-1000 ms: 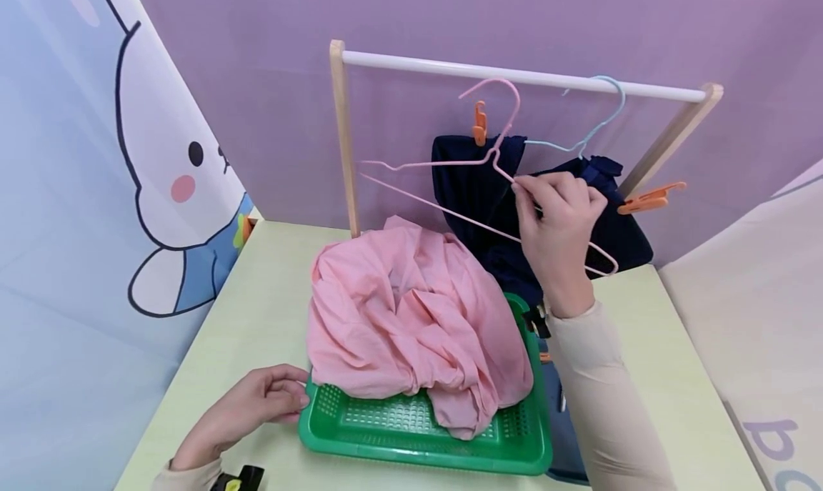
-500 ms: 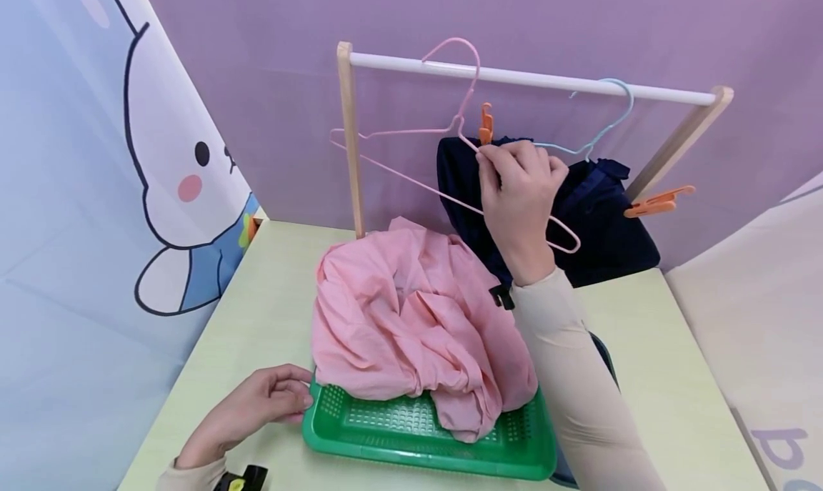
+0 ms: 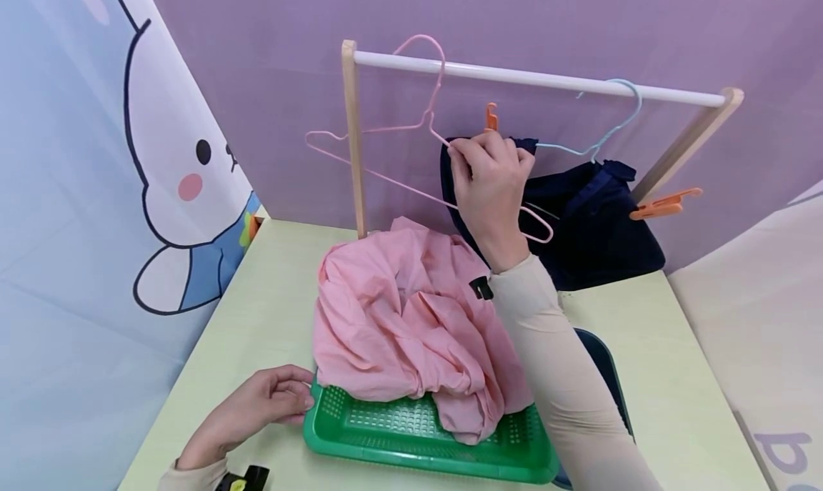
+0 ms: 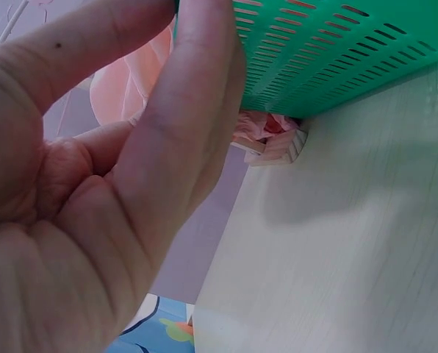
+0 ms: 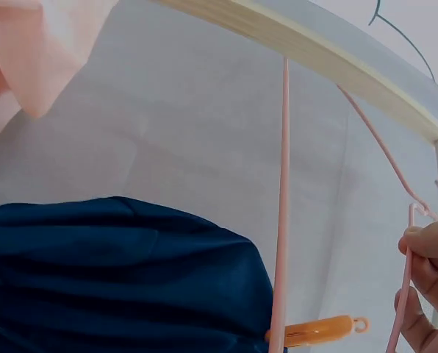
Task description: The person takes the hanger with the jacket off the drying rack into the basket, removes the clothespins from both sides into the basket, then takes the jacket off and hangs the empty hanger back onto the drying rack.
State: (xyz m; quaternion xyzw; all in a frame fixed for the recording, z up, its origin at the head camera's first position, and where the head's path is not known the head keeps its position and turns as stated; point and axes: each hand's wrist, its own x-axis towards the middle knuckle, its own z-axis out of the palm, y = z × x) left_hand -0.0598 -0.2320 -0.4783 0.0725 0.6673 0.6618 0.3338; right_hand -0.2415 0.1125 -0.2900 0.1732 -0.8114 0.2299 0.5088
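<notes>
My right hand (image 3: 491, 184) pinches one sloping arm of a pink clothes hanger (image 3: 411, 189), thumb against fingertips, as the right wrist view also shows. The hanger's hook arches over the white bar (image 3: 534, 76) of a small wooden-ended rack, near its left post (image 3: 355, 155); no garment is on it. My left hand (image 3: 263, 402) grips the left rim of a green slotted basket (image 3: 418, 462) between thumb and fingers. A crumpled pink garment (image 3: 411, 312) fills the back of that basket and spills over its edge.
To the right, a light-blue hanger (image 3: 620, 126) hangs from the bar with a navy garment (image 3: 604, 226). Orange clothes pegs (image 3: 665, 205) are clipped to the navy cloth. A dark blue tray (image 3: 604, 362) lies partly hidden under my right forearm. Purple wall stands close behind the rack.
My right hand has carried the pink hanger leftward along the rack, and its hook has gone from below the bar to arching over it. The left hand stays at the basket.
</notes>
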